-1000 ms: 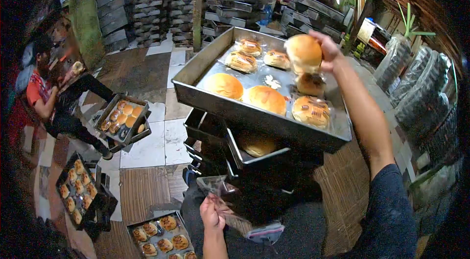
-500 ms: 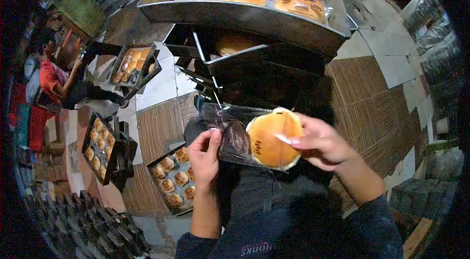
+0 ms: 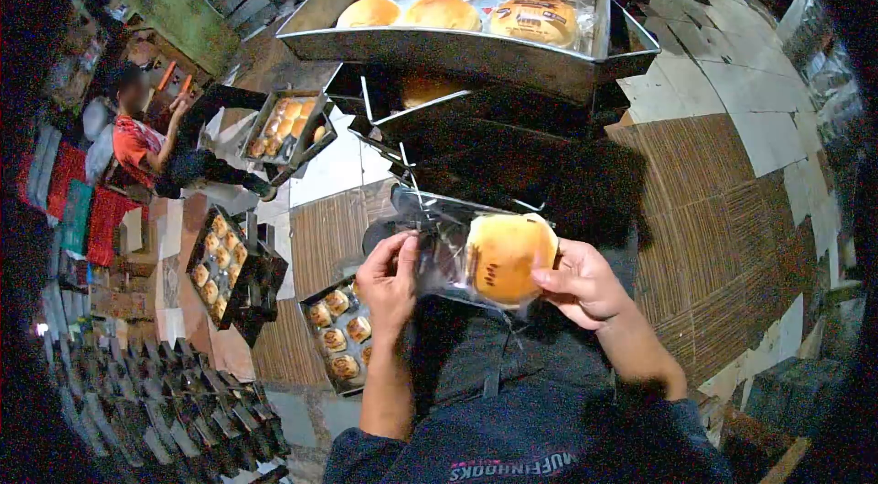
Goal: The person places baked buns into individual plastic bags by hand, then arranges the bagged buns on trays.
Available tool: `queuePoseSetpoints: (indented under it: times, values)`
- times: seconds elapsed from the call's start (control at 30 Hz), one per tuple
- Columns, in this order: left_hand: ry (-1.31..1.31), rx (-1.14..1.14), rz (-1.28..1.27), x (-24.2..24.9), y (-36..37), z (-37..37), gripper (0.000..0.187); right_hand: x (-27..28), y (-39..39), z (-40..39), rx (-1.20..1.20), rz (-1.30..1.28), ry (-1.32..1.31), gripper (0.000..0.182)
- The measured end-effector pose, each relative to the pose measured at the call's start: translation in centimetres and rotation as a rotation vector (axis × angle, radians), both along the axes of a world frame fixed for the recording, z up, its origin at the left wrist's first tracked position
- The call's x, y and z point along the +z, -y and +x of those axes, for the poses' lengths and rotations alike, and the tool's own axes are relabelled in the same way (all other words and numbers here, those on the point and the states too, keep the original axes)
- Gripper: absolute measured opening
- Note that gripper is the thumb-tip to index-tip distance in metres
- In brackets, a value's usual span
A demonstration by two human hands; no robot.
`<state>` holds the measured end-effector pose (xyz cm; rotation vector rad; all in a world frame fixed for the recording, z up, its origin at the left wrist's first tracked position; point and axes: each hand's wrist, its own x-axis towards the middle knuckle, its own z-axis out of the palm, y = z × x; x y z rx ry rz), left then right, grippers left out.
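Bun (image 3: 506, 255), round and golden, sits partway inside a clear plastic bag (image 3: 441, 251) held between both hands above the lap. Right hand (image 3: 585, 284) clamps the bun's outer edge with thumb and fingers; left hand (image 3: 390, 278) pinches the bag's mouth shut-fingered. Bag outline is hard to trace against dark clothing. Metal tray (image 3: 457, 50) of wrapped buns stands ahead, its far end cut off.
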<state>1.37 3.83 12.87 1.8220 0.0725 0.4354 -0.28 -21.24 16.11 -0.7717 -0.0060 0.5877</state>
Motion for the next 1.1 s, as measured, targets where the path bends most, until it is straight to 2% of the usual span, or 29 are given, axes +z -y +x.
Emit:
queuePoseSetpoints:
  times: [0.03,0.07,0.1,0.13,0.17,0.2,0.23,0.27,0.33,0.37,0.4,0.47,0.5,0.53,0.6,0.63,0.67,0.73,0.77,0.8,0.83,0.87,0.9,0.93,1.0,1.07,1.1]
  values:
    - [0.012,-0.062,0.033,-0.1,-0.1,0.0,0.016,0.3,-0.6,-0.3,-0.069,-0.092,0.119,0.047]
    - [0.203,-0.108,0.212,0.0,0.2,0.7,0.027,0.5,-1.2,-0.3,-0.137,-0.182,0.239,0.046]
    - [0.136,-0.087,0.07,0.2,0.9,0.6,0.038,1.3,-1.9,-0.6,-0.193,-0.316,0.4,0.042]
    - [0.069,-0.064,-0.07,0.6,2.0,0.4,0.049,1.8,-2.5,-0.5,-0.191,-0.311,0.403,0.042]
    - [0.07,-0.06,-0.065,1.4,3.2,-0.1,0.049,2.2,-3.3,-0.5,-0.267,-0.579,0.805,0.052]
    - [-0.044,-0.199,-0.532,2.4,4.4,-1.0,0.059,2.6,-3.9,-0.5,-0.339,-0.845,1.208,0.063]
    - [-0.159,-0.332,-1.0,3.5,5.0,-1.8,0.069,3.2,-4.6,-0.6,-0.285,-0.984,1.328,0.068]
    - [-0.121,-0.317,-0.849,4.6,5.0,-2.3,0.069,3.4,-5.2,-0.9,-0.231,-1.122,1.445,0.073]
    - [0.074,-0.516,-0.99,4.3,3.9,-1.6,0.064,2.7,-5.8,-1.0,-0.199,-1.101,1.456,0.067]
    - [0.004,-0.09,-0.617,6.0,5.4,-2.4,0.074,2.4,-5.9,-0.9,-0.238,-1.057,1.49,0.063]
    - [0.002,-0.09,-0.614,5.4,6.0,-3.2,0.074,2.3,-6.0,-0.8,-0.277,-1.017,1.524,0.059]
    - [0.188,-0.138,-0.549,4.9,6.7,-5.0,0.09,3.4,-5.8,-1.0,-0.309,-1.001,1.526,0.053]
    - [0.079,-0.145,-0.785,6.6,7.1,-5.2,0.106,3.6,-5.7,-1.1,-0.327,-1.022,1.588,0.048]
    - [0.069,-0.176,-0.903,5.6,4.9,-4.6,0.11,3.5,-5.7,-1.2,-0.344,-1.041,1.646,0.045]
    - [0.092,-0.587,-1.294,7.7,4.2,-1.3,0.112,3.3,-6.1,-0.9,-0.291,-1.028,1.664,0.043]
    - [0.05,-0.748,-1.327,5.8,3.4,-0.7,0.104,3.6,-6.5,-0.7,-0.246,-1.135,1.624,0.043]
    - [0.106,-0.698,-1.08,3.6,4.0,-0.4,0.092,3.9,-6.9,-0.3,-0.206,-1.242,1.587,0.044]
    - [0.019,-0.301,-0.814,2.0,6.3,-1.5,0.078,4.1,-7.2,0.3,-0.173,-1.308,1.567,0.049]
    - [-0.027,-0.192,-0.829,1.3,6.2,-1.2,0.066,3.9,-7.5,0.1,-0.133,-1.349,1.485,0.049]
    - [-0.082,-0.128,-0.917,1.2,6.0,-1.0,0.063,3.5,-7.8,-0.1,-0.093,-1.387,1.399,0.049]
    - [-0.085,-0.187,-1.105,0.4,4.7,-0.3,0.063,2.1,-8.2,-0.7,-0.2,-1.332,1.385,0.045]
    - [-0.083,-0.244,-1.295,-0.2,3.1,0.4,0.063,1.2,-8.1,-1.4,-0.192,-1.328,1.383,0.045]
    - [-0.101,-0.181,-1.383,0.7,2.3,0.8,0.065,0.4,-7.5,-1.9,-0.027,-1.207,1.378,0.039]
    - [-0.104,-0.169,-1.365,0.2,1.2,1.0,0.06,-0.1,-6.7,-2.0,0.138,-1.083,1.363,0.034]
    - [-0.145,-0.065,-1.359,1.2,1.1,0.7,0.059,-0.3,-5.5,-0.4,0.492,-0.776,1.163,0.032]
    - [-0.105,-0.306,-1.388,0.9,1.8,0.4,0.058,-0.1,-7.1,0.2,0.009,-0.72,1.132,0.021]
    - [-0.135,-0.295,-1.414,1.2,2.7,0.3,0.057,0.1,-7.7,0.8,0.137,-0.774,1.106,0.013]
